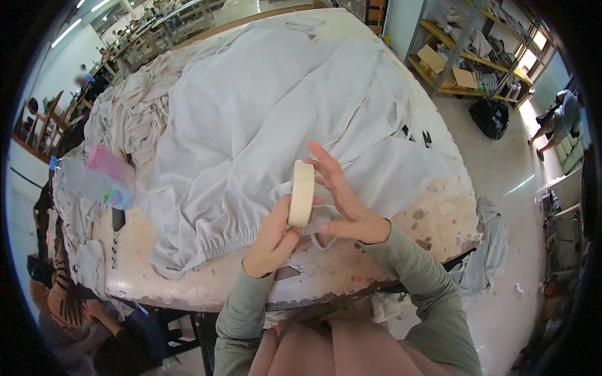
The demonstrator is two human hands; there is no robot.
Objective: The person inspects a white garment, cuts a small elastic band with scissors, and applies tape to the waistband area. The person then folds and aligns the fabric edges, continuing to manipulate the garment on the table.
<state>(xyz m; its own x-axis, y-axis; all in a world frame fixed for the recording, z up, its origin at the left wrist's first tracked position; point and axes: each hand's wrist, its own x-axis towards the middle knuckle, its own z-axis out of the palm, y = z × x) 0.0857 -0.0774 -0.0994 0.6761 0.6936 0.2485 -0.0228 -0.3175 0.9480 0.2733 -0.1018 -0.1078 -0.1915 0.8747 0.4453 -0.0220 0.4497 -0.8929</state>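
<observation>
Currently, the tape (303, 195), a cream roll, stands on edge between the two hands, over the near part of the cloth (251, 119). The left hand (269, 245) has its grip pinching the roll at the near end. The right hand (351, 210) is spread, thumb apart from the fingers, just to the right of the roll; whether a fingertip touches it, I cannot tell.

To handle it well, I would hold low and firm with the left, leaving the outer face free for the right fingers. The tape's loose end does not show, so a light fingertip run around that face seems better than a hard tug, which could twist the roll out of the pinch.

I would also hold it well above the gathered band (222, 246) at the cloth's near edge: anything sticky may snag such thin folds. Bare desk (338, 276) on the near side offers a safer resting place, while the black snips (427, 139) lie at the far right.
</observation>
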